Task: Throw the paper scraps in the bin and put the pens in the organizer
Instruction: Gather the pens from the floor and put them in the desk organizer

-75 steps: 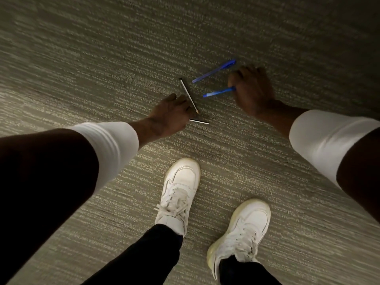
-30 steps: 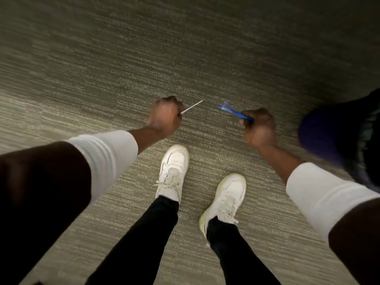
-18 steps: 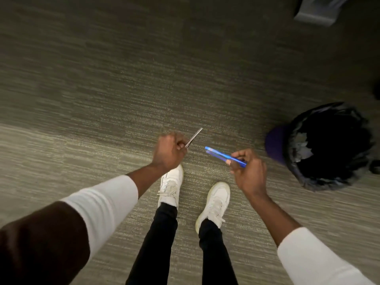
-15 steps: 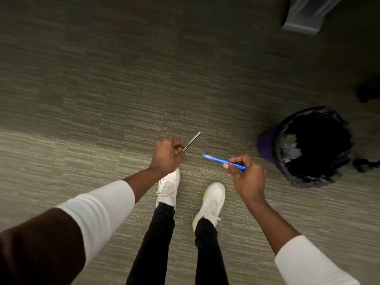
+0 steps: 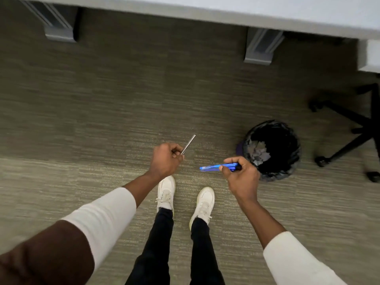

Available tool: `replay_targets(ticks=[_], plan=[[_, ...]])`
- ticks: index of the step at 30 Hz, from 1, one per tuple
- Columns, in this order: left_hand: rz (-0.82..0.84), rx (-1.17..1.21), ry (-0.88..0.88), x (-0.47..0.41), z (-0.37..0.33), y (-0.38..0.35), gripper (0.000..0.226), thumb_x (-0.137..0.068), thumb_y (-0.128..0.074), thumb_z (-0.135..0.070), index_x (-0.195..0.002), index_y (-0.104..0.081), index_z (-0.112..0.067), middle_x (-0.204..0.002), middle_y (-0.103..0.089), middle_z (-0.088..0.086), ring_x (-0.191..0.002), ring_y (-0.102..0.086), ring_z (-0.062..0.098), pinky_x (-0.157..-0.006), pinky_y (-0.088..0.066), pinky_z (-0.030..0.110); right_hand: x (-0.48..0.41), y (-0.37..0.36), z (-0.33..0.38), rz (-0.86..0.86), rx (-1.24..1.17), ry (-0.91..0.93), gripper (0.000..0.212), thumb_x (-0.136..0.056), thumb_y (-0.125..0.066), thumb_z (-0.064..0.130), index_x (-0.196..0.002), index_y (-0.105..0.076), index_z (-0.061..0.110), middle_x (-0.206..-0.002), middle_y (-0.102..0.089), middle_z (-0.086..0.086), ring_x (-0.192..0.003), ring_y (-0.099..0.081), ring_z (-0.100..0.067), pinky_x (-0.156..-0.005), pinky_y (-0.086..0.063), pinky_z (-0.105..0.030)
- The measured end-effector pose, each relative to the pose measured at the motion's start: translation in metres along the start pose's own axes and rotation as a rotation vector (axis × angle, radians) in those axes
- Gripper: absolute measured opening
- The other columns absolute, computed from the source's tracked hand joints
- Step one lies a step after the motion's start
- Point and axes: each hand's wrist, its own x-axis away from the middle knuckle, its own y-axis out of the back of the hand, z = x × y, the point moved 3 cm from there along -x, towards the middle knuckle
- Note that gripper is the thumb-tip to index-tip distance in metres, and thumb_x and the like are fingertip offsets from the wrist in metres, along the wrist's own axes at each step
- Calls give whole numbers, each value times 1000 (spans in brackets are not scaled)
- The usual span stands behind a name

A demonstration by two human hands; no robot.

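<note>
My left hand (image 5: 167, 159) clenched thin silver pens (image 5: 188, 145); my right hand (image 5: 240, 177) pinched blue plastic pens (image 5: 219, 167). Loose fingertip grip near the black-lined round bin (image 5: 296, 145) risked dropping one in.

Blue pens (image 5: 218, 167); black-lined bin (image 5: 272, 149); white shoes (image 5: 202, 202); grey-green streaked carpet (image 5: 123, 112)

Both forearms wear white sleeves (image 5: 102, 212) pushed up short of the wrists, and over the upper left arm sits a darker brown outer sleeve (image 5: 45, 258). The left hand (image 5: 165, 159) and right hand (image 5: 242, 177) are bare. Down below: slim black trousers (image 5: 156, 249) and white lace-up sneakers (image 5: 165, 192) with pale soles.
</note>
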Motion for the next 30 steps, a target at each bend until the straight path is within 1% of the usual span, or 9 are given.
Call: replay_targets(ticks=[4, 8, 10, 14, 17, 20, 24, 28, 30], plan=[[-79, -5, 47, 7, -26, 42, 11, -81, -82, -9, -90, -80, -15, -75, -74, -4, -69, -65, 8, -60, -40, 4, 2, 20, 42, 4, -62, -13, 31, -75, -86, 2, -94, -72, 22, -85, -78, 12, -77, -74, 1, -76, -59, -19], [-128, -49, 40, 15, -60, 81, 14, -79, -85, -11, -91, -82, -16, -76, -73, -7, -71, -66, 7, -64, -39, 4, -3, 39, 87, -3, -60, 44, 26, -75, -84, 8, -92, -77, 26, -86, -79, 14, -79, -75, -2, -78, -61, -31], [-118, -39, 41, 18, -75, 98, 14, -79, -85, -11, -92, -82, -16, -75, -72, -7, -69, -65, 6, -64, -40, 4, -7, 48, 110, -6, -70, 69, 24, -76, -84, 6, -92, -78, 24, -83, -79, 14, -76, -74, -1, -75, -59, -25], [-129, 14, 18, 20, -106, 129, 15, -79, -85, -12, -86, -79, -23, -70, -72, -9, -60, -61, -7, -63, -43, 5, -13, 67, 155, -30, -74, 123, 25, -75, -85, 1, -89, -80, 21, -80, -78, 14, -70, -71, 5, -65, -47, -6], [-143, 33, -28, 20, -133, 152, 16, -79, -85, -12, -83, -77, -25, -69, -73, -7, -57, -59, -5, -64, -46, 13, -16, 82, 185, -40, -76, 133, 25, -76, -85, 6, -89, -80, 26, -80, -78, 16, -71, -72, 2, -67, -55, -17], [-163, 52, -78, 17, -154, 172, 13, -78, -85, -13, -83, -79, -23, -68, -73, -7, -56, -59, -5, -65, -48, 18, -19, 93, 207, -51, -101, 142, 31, -82, -85, 11, -107, -81, 29, -85, -80, 14, -75, -75, -1, -77, -64, -31], [-142, 75, -124, 19, -179, 198, 12, -80, -86, -14, -87, -80, -23, -70, -75, -8, -59, -62, -5, -62, -47, 9, -15, 109, 240, -74, -141, 135, 50, -87, -84, 15, -134, -70, 28, -91, -78, 9, -71, -75, -4, -76, -62, -21], [-130, 64, -175, 22, -203, 224, 13, -82, -85, -16, -90, -80, -25, -72, -74, -12, -61, -63, -7, -62, -45, 5, -13, 131, 277, -98, -221, 187, 48, -87, -84, 9, -125, -67, 33, -101, -78, 5, -82, -78, -8, -83, -67, -36], [-125, 50, -198, 22, -215, 236, 13, -82, -85, -17, -90, -80, -26, -72, -74, -12, -62, -63, -6, -63, -45, 5, -17, 140, 292, -115, -215, 199, 42, -87, -84, 11, -119, -67, 32, -100, -78, 5, -87, -78, -7, -84, -67, -38]])
